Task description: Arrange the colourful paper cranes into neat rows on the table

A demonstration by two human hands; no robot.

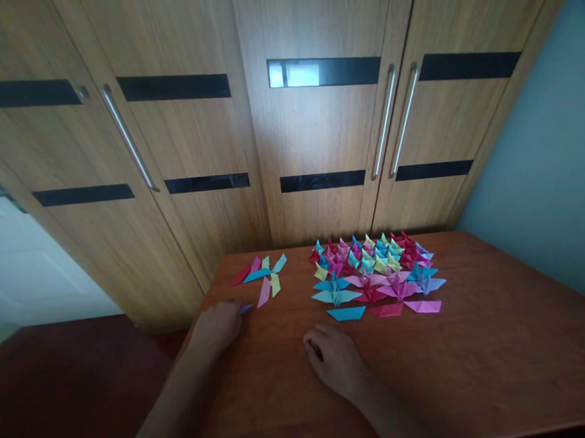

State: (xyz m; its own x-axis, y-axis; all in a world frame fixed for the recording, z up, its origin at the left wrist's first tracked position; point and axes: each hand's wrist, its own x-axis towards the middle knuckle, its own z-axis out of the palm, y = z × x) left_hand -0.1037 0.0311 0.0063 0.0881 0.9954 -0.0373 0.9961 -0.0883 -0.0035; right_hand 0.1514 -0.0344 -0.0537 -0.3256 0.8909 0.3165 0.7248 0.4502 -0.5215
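My left hand (218, 327) is at the table's left side, its fingers closed over a purple folded paper piece (247, 308) whose tip sticks out to the right. Just beyond it lies a loose group of folded paper strips, among them a red strip (241, 274), a blue strip (257, 275) and a pink strip (264, 292). My right hand (335, 359) rests on the table with fingers curled and nothing visible in them. Ahead of it, a flat blue strip (346, 314), a red strip (386, 310) and a pink strip (423, 306) lie in a row.
Behind that row stand several colourful origami cranes (370, 257) in close ranks, the nearer ones with wings spread. The reddish-brown wooden table (481, 339) meets a wooden wardrobe (322, 210) at the back. A pale wall (545, 181) rises on the right, a white door (20, 265) at left.
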